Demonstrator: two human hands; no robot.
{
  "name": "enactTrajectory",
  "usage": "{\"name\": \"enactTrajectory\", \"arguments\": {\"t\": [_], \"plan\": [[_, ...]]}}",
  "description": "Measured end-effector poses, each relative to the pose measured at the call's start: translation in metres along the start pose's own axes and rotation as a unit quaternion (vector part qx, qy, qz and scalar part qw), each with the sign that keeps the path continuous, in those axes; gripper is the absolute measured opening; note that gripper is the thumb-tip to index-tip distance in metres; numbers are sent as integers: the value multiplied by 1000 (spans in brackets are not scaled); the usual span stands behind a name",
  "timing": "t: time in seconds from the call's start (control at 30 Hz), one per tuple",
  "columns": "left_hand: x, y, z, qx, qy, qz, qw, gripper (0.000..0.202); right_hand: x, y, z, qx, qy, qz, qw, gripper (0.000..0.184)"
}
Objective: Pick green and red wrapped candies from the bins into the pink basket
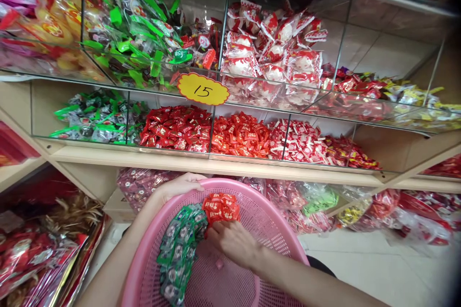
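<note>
My left hand [180, 186] grips the far rim of a pink plastic basket [273, 230] held in front of me. My right hand [234, 242] is inside the basket, fingers closed around a bunch of red-wrapped candies [221, 207]. A heap of green-wrapped candies [180, 249] lies in the basket just left of that hand. The basket sits below a shelf with glass bins of sweets.
Glass bins on the shelf hold green candies [93, 117], red candies [176, 129] and red-and-white candies [302, 141]. A yellow tag marked 15 [202, 89] hangs on the upper bins. Bagged sweets [32, 249] fill the lower left and the floor under the shelf.
</note>
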State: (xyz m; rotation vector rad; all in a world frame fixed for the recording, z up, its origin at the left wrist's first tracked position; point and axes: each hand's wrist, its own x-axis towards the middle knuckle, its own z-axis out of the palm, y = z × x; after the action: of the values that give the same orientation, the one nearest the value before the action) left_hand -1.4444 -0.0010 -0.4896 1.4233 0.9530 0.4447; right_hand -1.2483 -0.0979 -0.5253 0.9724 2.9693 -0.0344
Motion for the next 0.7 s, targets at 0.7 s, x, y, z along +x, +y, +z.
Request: {"name": "enactTrajectory", "arguments": {"t": [0.7], "plan": [[3,-10,-2,-48,0,-11,999,41,-29,38,1,769,135,424,459,11]]}}
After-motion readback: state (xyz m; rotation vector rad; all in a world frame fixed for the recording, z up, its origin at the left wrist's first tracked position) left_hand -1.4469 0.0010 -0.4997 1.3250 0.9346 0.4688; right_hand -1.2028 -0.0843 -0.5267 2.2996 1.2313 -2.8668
